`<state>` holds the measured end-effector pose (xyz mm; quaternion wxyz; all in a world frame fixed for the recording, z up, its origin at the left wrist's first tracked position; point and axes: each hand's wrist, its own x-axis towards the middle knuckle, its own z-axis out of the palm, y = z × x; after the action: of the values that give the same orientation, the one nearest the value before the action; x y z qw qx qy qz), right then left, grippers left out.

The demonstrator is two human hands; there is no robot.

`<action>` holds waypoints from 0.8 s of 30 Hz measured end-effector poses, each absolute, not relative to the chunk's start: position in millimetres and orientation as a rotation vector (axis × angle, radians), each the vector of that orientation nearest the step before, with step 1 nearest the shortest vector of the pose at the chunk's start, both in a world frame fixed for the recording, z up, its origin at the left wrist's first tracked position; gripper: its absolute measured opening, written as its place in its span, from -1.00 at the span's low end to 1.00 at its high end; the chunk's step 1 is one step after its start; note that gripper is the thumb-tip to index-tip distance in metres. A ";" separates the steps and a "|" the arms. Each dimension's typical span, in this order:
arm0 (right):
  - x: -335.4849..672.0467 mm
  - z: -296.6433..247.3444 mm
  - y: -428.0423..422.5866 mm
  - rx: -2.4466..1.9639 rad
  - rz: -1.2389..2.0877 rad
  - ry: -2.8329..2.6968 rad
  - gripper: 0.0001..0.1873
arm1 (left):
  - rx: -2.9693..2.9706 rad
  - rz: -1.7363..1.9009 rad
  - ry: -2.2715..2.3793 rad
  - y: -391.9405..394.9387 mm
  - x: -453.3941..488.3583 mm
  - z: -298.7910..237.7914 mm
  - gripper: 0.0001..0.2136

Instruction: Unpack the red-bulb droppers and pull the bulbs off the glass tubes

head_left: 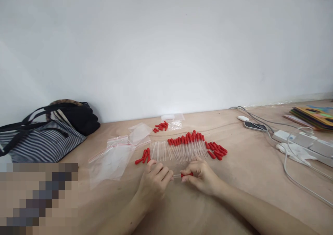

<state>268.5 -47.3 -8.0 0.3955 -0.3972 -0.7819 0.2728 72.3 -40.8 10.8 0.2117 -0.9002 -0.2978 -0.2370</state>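
Note:
My left hand [156,181] is closed around a clear dropper tube [177,176], and most of its length is hidden in the fingers. At the tube's right end, my right hand [200,176] pinches a red rubber bulb [187,174]; tube and bulb meet in line. Just beyond the hands lies a row of droppers with red bulbs [188,146]. To its left are several bare clear tubes [160,151]. Loose red bulbs [217,150] lie right of the row, and a few more red bulbs [143,156] lie near my left hand.
Clear zip bags [114,158] lie at left, with more red bulbs [161,126] and clear tubes [177,124] farther back. A striped bag [44,141] stands far left. At right are a power strip [304,139], cables, a phone-like device [255,125] and stacked boards [314,117].

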 end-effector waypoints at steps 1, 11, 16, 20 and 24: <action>271.3 -6.1 -47.5 -0.960 0.598 -2.045 -0.86 | -2.499 -0.666 -0.833 -41.3 73.1 11.7 -0.72; 285.2 2.5 -47.1 -0.829 0.155 -2.211 -0.84 | -2.617 -0.747 -0.950 -44.5 76.7 21.0 -0.75; 291.3 7.1 -51.9 -0.786 0.176 -2.221 -0.80 | -2.690 -0.736 -0.943 -46.7 84.3 25.9 -0.78; 309.6 6.4 -48.9 -0.826 0.180 -2.178 -0.80 | -2.708 -0.721 -0.962 -40.1 73.3 25.2 -0.79; 351.5 -0.2 -32.0 -1.208 0.303 -1.740 -0.81 | -2.775 -0.687 -1.505 -14.1 47.3 29.3 -0.77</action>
<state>351.5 -32.0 -0.2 0.4799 -0.4953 -0.7134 0.1243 47.3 -14.1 29.3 -0.0443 -0.8581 -0.4653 -0.2125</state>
